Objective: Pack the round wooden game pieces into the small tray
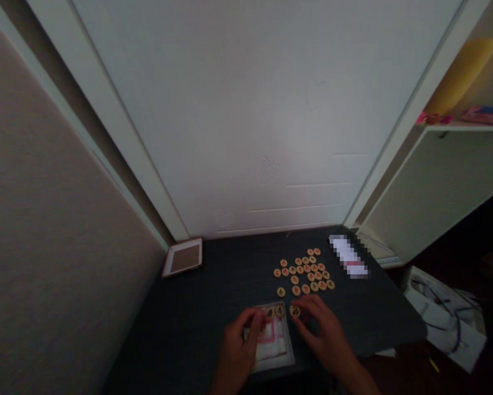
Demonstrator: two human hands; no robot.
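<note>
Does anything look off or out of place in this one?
Mildly, yes. The white item at the right of the table is pixelated, hiding its details. On the floor lies a yellow stick, perhaps dropped. Nothing odd stands out among the round pieces.

Pale heart-patterned panel [255, 120] behind a dark table [180, 312].

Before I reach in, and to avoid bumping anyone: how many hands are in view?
2: the left hand over the shallow box, the right hand beside the box, fingers touching a round piece. No other shows.
</note>
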